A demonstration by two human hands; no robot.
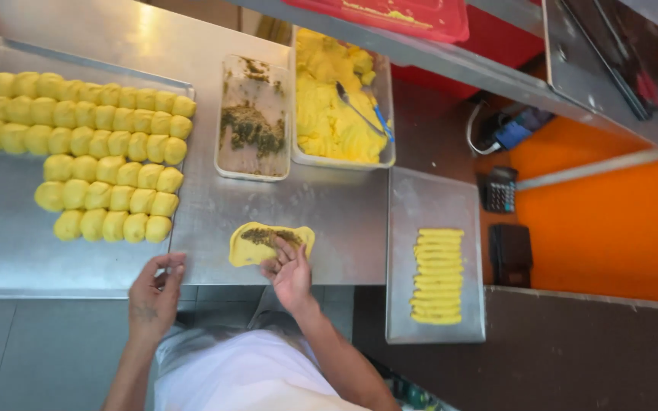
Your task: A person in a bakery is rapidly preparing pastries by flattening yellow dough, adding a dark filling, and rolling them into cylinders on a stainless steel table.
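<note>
On the steel counter (321, 213), just below the filling tub (253, 118), the right hand (291, 275) pressed loose fingers on the flattened yellow dough (268, 243) while the left hand (154, 295) rested open, holding nothing; pressing too hard could tear the dough and spill its green filling (268, 236).

Table (283, 205): brushed stainless steel, dull sheen, faint smears
Left tray (1, 243) and right tray (420, 198): thin sheet metal, satin, lightly dusted
Dough balls (100, 160): soft yellow dough, smooth, matt
Flattened dough piece (257, 247) under the right hand (291, 274): same matt yellow dough, topped with a coarse, crumbly green-brown filling
Rolled strips (437, 275): matt yellow dough, ridged
Filling tub (254, 122): translucent plastic, smeared inside
Dough tub (340, 99): translucent plastic holding lumpy, slightly moist yellow mass; metal spoon (356, 110), shiny
Red lid (397, 15): glossy plastic
Apron (245, 373): white cloth, matt
</note>
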